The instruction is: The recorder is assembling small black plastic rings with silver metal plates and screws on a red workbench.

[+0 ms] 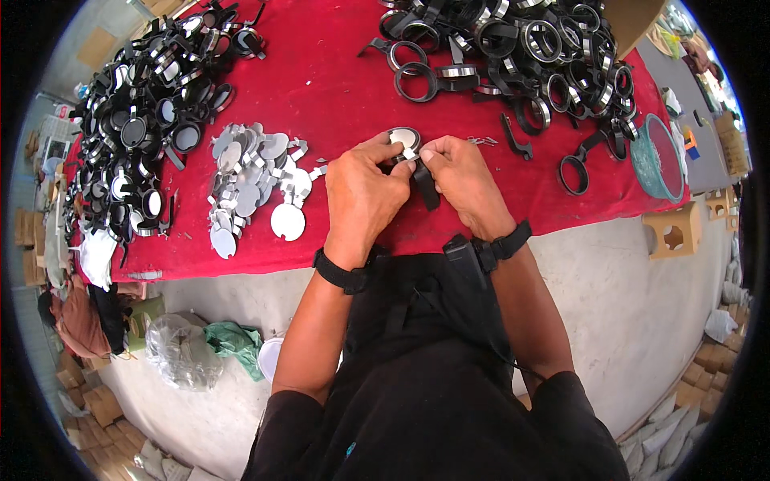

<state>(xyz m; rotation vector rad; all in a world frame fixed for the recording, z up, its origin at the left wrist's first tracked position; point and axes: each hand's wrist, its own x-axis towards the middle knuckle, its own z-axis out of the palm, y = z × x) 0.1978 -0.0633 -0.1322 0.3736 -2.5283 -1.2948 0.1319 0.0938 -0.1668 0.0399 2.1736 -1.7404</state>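
Observation:
Near the front of the red-covered table, my hands work together on a black ring with a handle. A round silver disc with a tab (pixel 404 136) sits in the ring, and the black handle (pixel 426 187) points down toward me. My left hand (pixel 361 186) is closed on the ring and disc from the left. On the other side, my right hand (pixel 465 179) is closed, its thumb and forefinger pinched at the disc's tab. Anything tiny between those fingertips is hidden. Several small metal pins (pixel 484 141) lie just right of it.
Loose silver discs (pixel 249 191) are heaped left of my hands. Farther left rises a pile of black rings fitted with discs (pixel 138 128). Open black rings with handles (pixel 496 50) fill the back right. A teal basket (pixel 659 160) stands at the table's right edge.

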